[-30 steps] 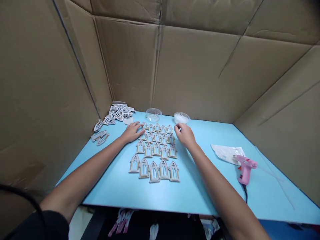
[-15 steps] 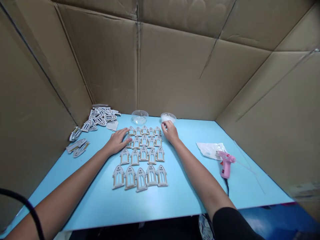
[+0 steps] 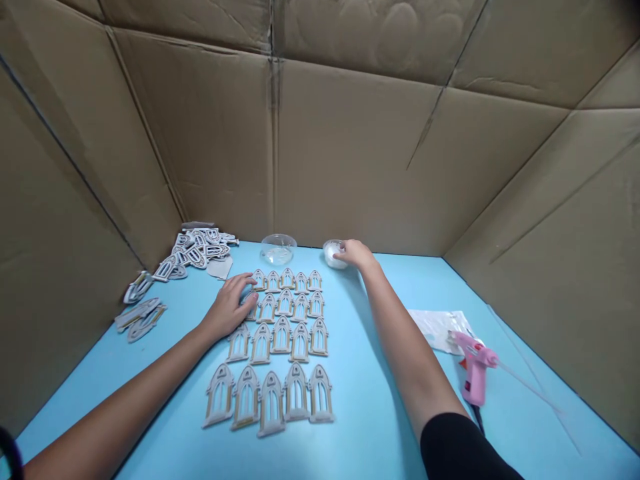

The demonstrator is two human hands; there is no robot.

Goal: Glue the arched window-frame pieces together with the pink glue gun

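Small grey arched window-shaped pieces point(image 3: 281, 335) with tan edges lie in several rows on the light blue table. My left hand point(image 3: 233, 305) rests at the left end of the back rows, fingers spread, fingertips touching the pieces there. Behind the rows, at the right, stands a small clear plastic bowl point(image 3: 329, 251) with white material inside. My right hand point(image 3: 357, 255) has its thumb and fingers closed at the bowl's right rim. Part of that rim is hidden by the hand. Left of it is another clear bowl point(image 3: 278, 251), its contents clear.
A heap of similar grey pieces point(image 3: 197, 248) lies at the back left, with a few more point(image 3: 140, 320) nearer. To the right are a pink glue gun point(image 3: 475, 370) with a clear stick and cord, and a plastic bag point(image 3: 440, 327). Cardboard walls point(image 3: 350, 153) surround the table.
My right hand has moved from in front of the white-filled bowl to its right rim and closed there. The left hand stays by the back rows. The camera view has tipped up slightly.
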